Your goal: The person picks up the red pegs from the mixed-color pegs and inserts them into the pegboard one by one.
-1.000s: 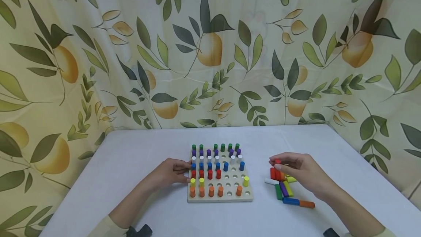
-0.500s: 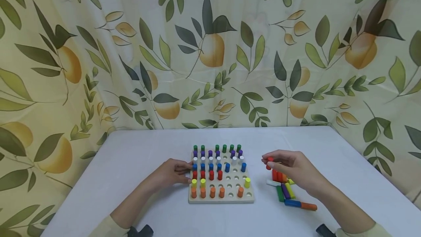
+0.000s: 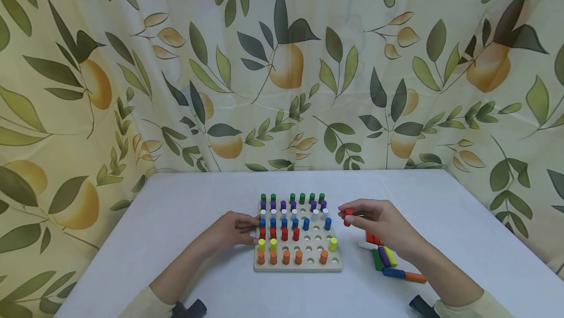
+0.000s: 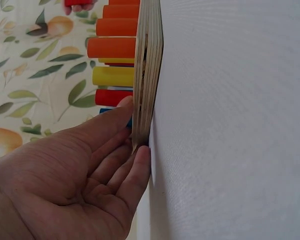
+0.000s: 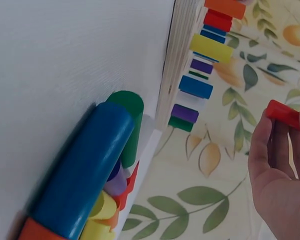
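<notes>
- The right hand (image 3: 380, 219) pinched a red peg (image 3: 348, 217) between thumb and fingertips, its grip closed on it.
- That peg was up off the white surface (image 3: 224, 286), just to the right of the pegboard (image 3: 297, 269) and apart from it, tilted slightly in the head view.
- The left hand (image 3: 235, 230) touched the pegboard's left edge, the thumb near the yellow row and the fingers near the blue; this grip was loose, with relaxed fingers resting against the edge.
- Pegs stood upright in rows by colour, back to front: green pegs (image 3: 302, 198), purple pegs (image 3: 283, 205), white pegs (image 3: 284, 214), blue pegs (image 3: 284, 223), a row of four red ones, three yellow pegs (image 3: 273, 244) and five orange pegs (image 3: 286, 257).
- Open holes showed mainly toward the right of the front rows.
- Right of the pegboard, loose pegs (image 3: 393, 273) lay in a small pile, partly hidden by the right hand in the head view; a blue and an orange one lay end to end.
- Behind the surface hung a curtain (image 3: 330, 9) printed with leaves and orange fruit.
</notes>
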### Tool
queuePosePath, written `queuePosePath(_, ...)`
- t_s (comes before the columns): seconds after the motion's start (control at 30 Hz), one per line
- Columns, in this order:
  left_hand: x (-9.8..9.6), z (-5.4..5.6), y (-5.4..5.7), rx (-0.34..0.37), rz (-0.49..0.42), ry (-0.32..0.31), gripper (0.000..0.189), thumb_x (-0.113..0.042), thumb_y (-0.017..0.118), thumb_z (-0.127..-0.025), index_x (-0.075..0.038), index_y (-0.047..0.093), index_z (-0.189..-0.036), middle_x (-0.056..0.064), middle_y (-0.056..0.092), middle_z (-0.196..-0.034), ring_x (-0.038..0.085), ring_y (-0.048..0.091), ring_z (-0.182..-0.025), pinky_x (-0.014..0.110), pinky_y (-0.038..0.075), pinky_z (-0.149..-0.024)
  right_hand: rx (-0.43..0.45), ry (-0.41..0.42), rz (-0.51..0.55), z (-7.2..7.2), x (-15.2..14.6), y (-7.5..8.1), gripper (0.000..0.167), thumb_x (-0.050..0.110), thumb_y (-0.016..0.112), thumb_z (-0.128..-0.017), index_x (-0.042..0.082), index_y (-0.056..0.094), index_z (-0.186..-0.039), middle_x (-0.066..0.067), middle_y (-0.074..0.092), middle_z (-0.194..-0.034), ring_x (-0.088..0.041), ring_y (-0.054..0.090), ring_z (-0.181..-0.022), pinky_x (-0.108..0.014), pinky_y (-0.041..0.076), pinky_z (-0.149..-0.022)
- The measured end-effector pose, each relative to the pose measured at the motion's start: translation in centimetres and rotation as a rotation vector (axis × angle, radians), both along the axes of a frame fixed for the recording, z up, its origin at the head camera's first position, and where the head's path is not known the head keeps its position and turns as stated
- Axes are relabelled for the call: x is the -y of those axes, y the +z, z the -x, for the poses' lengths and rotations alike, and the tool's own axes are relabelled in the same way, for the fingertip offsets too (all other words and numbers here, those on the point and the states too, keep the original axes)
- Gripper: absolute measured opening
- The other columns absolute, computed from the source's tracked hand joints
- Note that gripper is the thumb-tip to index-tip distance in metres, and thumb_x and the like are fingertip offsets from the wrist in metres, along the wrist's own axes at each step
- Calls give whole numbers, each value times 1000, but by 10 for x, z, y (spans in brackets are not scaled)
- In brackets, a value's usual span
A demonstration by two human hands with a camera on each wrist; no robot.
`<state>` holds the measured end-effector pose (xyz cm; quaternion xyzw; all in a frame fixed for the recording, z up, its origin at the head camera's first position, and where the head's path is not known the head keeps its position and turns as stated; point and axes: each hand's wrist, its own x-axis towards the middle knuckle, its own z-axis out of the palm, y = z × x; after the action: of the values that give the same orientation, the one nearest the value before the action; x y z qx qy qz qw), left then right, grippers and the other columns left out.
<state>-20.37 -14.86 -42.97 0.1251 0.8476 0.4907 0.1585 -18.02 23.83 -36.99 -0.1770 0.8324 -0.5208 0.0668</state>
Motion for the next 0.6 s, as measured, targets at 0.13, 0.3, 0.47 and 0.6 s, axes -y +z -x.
queuePosePath(0.13,1,0,0,3,4,5,41,-6,87,-83,-4,75,-123,14,60,-144,30,58,-131,42,51,-103,-1,15,0,3,7,0,29,14,72,-99,6,71,-127,-10,73,-121,-24,71,-104,-25,55,-94)
queuePosePath(0.3,0,1,1,6,9,7,40,-6,86,-84,-5,75,-122,14,60,-144,29,59,-131,43,51,-104,1,32,15,5,15,-1,29,17,73,-99,7,72,-126,-10,72,-121,-26,70,-104,-27,55,-92)
queuePosePath(0.47,0,1,0,4,4,1,41,-6,86,-84,-4,75,-123,15,59,-144,29,59,-131,42,51,-103,3,40,17,7,20,0,30,17,75,-97,7,73,-126,-9,73,-120,-27,69,-103,-28,57,-90)
queuePosePath(0.6,0,1,-1,9,1,8,41,-5,86,-84,-4,75,-122,15,60,-144,30,59,-131,42,51,-103,-7,58,19,9,23,0,30,16,74,-98,7,73,-126,-8,73,-120,-27,70,-105,-27,57,-91)
